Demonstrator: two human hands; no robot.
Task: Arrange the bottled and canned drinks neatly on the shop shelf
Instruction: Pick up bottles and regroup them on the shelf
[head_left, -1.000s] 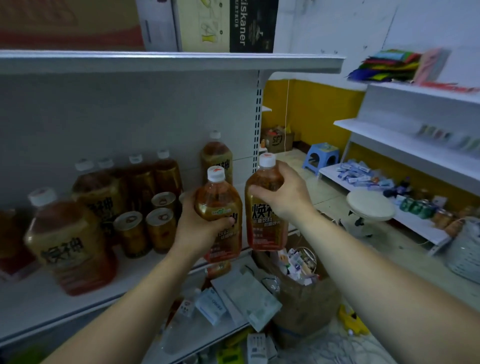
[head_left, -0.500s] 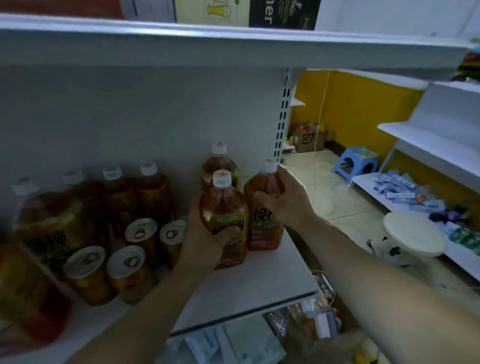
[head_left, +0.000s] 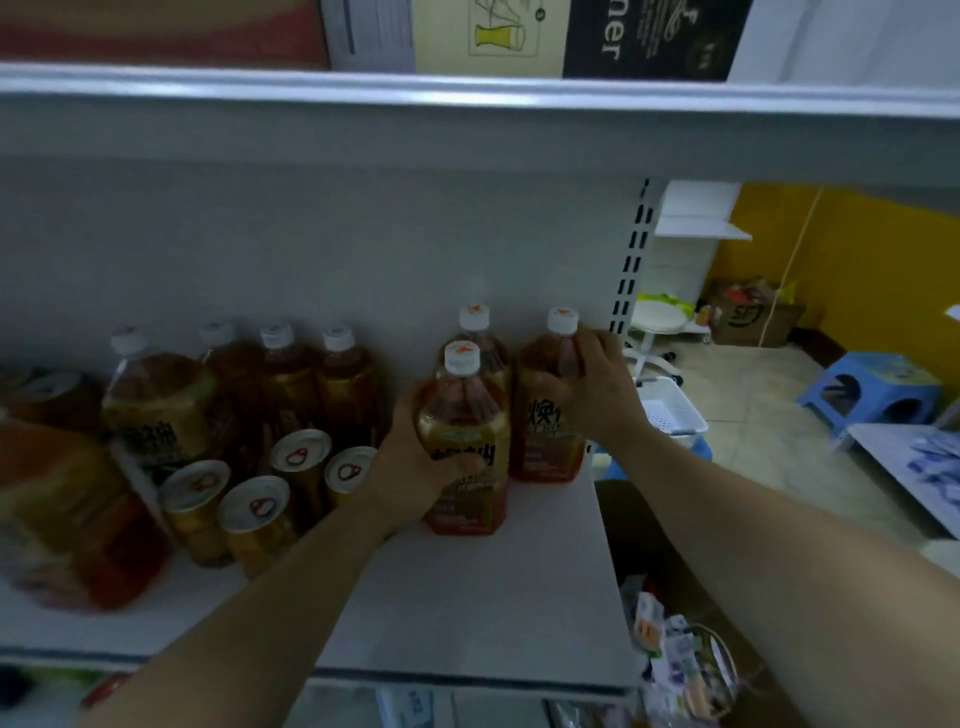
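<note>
My left hand (head_left: 410, 467) grips an amber tea bottle (head_left: 467, 457) with a white cap, standing on the white shelf (head_left: 467, 597). My right hand (head_left: 592, 395) grips a second such bottle (head_left: 545, 415) at its shoulder, standing at the shelf's right end. Directly behind the left bottle stands a third bottle (head_left: 475, 322), mostly hidden. To the left, a row of similar bottles (head_left: 291, 374) lines the back wall, and several gold cans (head_left: 249, 514) stand in front of them.
Two big amber bottles (head_left: 67, 509) fill the shelf's left end. The upper shelf (head_left: 467, 98) hangs close overhead. Right of the shelf's edge are a white basket (head_left: 670, 410), a blue stool (head_left: 872, 389) and a bag of small goods (head_left: 680, 670) below.
Both hands have carried their bottles from in front of the shelf inward and down; the bottles now stand on the shelf near the back right. The camera has moved closer.
</note>
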